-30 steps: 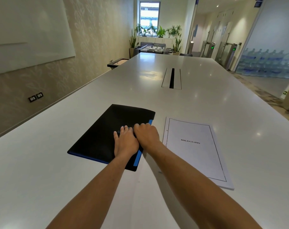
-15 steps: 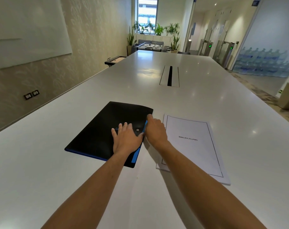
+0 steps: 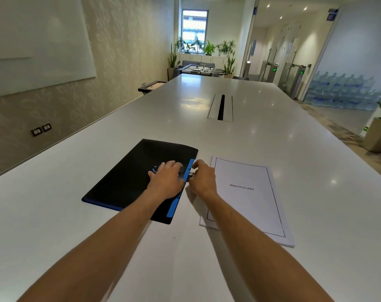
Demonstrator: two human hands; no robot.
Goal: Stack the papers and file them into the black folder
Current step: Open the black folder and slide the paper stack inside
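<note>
Head view: black folder lies flat on the tabletop, nearer the left edge than the right, angled w/ its blue-trimmed opening side toward the papers. Left hand is spread flat, palm down, on the folder cover, holding nothing. It's prob. pinning the folder so it won't slide while the flap is worked. Right hand sits at the blue edge strip, fingers curled and pinched narrow on what looks like the flap or its clasp; blur there, so exact grip is unclear. Papers sit squared in one stack just right of the folder, nearly touching, "BIBLIOGRAPHY" sheet on top. Stacked already, not yet filed, and parked close so they can slide straight in once the folder's open.
</note>
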